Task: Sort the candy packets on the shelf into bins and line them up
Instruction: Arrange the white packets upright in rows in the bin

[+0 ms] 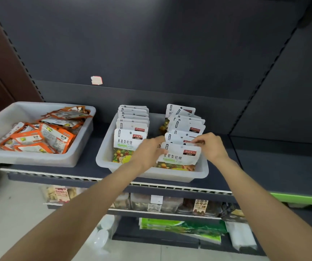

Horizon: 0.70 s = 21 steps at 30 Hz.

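white bins (102, 159), two; hands, two

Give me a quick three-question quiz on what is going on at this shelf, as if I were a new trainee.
1. True or false: the orange packets stand in neat upright rows.
2. How many rows of white packets stand in the right bin? A) one B) two C) four
3. Which packet do the left hand and right hand touch?

Key: 1. False, they lie jumbled in the left bin. 2. B. 3. The front packet of the right-hand row.
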{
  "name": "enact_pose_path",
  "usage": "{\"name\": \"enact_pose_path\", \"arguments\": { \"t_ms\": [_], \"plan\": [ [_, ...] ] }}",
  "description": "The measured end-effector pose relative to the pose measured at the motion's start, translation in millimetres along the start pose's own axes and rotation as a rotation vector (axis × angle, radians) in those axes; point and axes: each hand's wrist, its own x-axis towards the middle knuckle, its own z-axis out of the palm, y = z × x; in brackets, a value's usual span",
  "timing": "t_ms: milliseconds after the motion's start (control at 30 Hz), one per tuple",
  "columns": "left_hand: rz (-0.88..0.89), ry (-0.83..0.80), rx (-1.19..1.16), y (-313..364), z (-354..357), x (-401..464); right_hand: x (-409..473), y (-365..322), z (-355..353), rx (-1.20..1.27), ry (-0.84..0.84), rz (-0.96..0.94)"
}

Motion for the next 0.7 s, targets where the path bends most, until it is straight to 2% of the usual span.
{"name": "enact_pose_path", "arguments": {
  "t_ms": [100, 200, 300, 467, 567, 700],
  "plan": [
    [-0.076, 0.095, -0.032, -14, -25, 0, -1, -2, 1, -0.063, 0.004, 0.018],
    [-0.108, 0.058, 0.011, -33, -46, 1, -8, -21, 10, -0.170, -0.020, -0.082],
    [-0.158, 0.042, 0.072, -52, -61, -3, -12, -49, 25, -0.112, -0.091, -0.236],
    [-0.310, 0.062, 0.136, -93, -72, -3, -8, -93, 60, -0.096, -0.189, -0.291],
    [-0.276, 0.000, 0.227, -103, -72, 4, 3, -115, 83, -0.109, -0.238, -0.272],
    [-0.094, -0.055, 0.420, -109, -65, 8, 17, -128, 103, -0.105, -0.299, -0.219]
  ]
}}
